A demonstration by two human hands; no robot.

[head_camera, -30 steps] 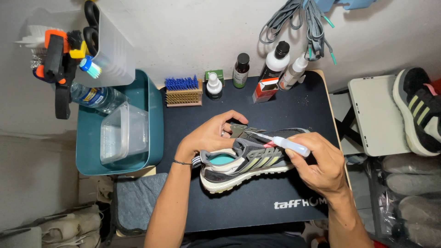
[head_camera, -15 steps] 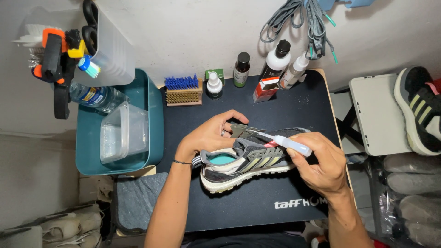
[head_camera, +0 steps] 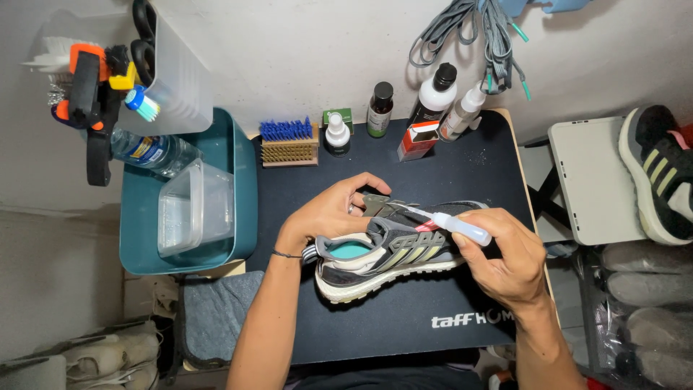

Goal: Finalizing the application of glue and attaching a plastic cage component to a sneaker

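Shoe [head_camera: 386,256] on its side, mid black mat [head_camera: 447,166]. Left hand [head_camera: 333,211] fingers curled on tongue, pulling it back. Right hand [head_camera: 505,256] fingers closed round small squeeze tube [head_camera: 456,226], nozzle at tongue area (exact contact point too small to tell). Risks: too hard a squeeze floods mesh; left grip slipping lets tongue spring onto nozzle, smearing; drips on mat.

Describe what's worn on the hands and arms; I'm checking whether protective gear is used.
Both forearms are bare, with no sleeves in view. The left hand and right hand wear no gloves. A thin dark band circles the left wrist.
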